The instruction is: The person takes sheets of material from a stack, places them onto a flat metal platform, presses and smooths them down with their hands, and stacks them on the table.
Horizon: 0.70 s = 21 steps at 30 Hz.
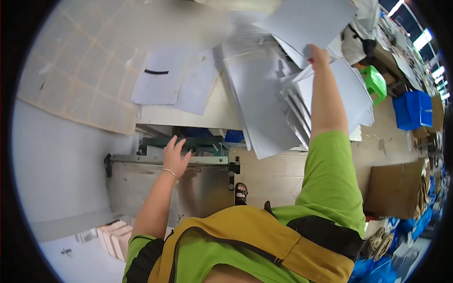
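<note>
My right hand is stretched out over the stacked sheets, its fingers closed on the lower edge of a large pale grey sheet. Beneath and around it lie piles of similar sheets, some fanned out of line. My left hand, with a thin bracelet at the wrist, has its fingers apart and holds nothing. It hovers over or rests on a metal bar beside a green metal frame; whether it touches cannot be made out.
Smaller sheets, one with a black strip, lie on the pale table. A large gridded sheet covers the table's left end. To the right stand a green stool, a blue bin and a cardboard box.
</note>
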Each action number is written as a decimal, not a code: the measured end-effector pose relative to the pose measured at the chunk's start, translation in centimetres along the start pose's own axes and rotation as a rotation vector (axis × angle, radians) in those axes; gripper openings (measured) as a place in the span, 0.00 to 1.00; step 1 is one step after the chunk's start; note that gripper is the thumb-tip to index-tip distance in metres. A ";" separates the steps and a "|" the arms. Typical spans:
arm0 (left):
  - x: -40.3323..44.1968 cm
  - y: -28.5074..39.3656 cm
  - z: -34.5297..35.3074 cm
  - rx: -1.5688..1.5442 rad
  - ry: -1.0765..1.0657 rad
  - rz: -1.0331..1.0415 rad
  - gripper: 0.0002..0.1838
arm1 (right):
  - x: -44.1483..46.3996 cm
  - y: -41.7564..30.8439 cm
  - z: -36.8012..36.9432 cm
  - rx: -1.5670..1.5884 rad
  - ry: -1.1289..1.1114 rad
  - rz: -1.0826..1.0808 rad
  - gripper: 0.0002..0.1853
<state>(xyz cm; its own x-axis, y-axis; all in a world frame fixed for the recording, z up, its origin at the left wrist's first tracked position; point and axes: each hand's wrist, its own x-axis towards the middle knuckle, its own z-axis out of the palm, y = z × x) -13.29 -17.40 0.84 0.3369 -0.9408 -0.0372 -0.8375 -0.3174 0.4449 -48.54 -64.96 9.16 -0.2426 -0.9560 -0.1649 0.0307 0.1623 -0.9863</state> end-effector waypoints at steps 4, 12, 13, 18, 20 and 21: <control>-0.1 -0.2 1.0 -0.009 0.022 -0.001 0.25 | 5.5 3.3 1.1 -0.760 0.418 -0.335 0.30; 11.4 4.5 7.6 -0.586 -0.145 -0.037 0.24 | -14.9 0.2 2.5 -0.946 -0.505 -0.730 0.10; 14.3 5.6 8.7 -0.750 -0.150 -0.176 0.25 | -19.4 -0.1 1.9 -1.009 -0.528 -0.671 0.08; 25.8 10.9 12.5 -1.028 -0.054 -0.331 0.36 | -31.0 8.4 -2.1 -0.859 -0.803 -0.780 0.13; 28.4 12.1 13.3 -0.918 0.054 -0.382 0.35 | -32.1 11.1 -4.1 -0.810 -0.780 -0.879 0.17; 29.1 12.5 13.7 -0.780 0.163 -0.441 0.34 | -32.2 12.3 -5.1 -0.904 -0.700 -0.801 0.22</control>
<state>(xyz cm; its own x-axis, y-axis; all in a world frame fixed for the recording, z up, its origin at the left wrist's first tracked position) -19.83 -50.36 -6.95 0.6640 -0.7056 -0.2473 -0.1090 -0.4185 0.9017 -45.29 -30.93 2.40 0.6411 -0.7413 0.1987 -0.5783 -0.6368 -0.5100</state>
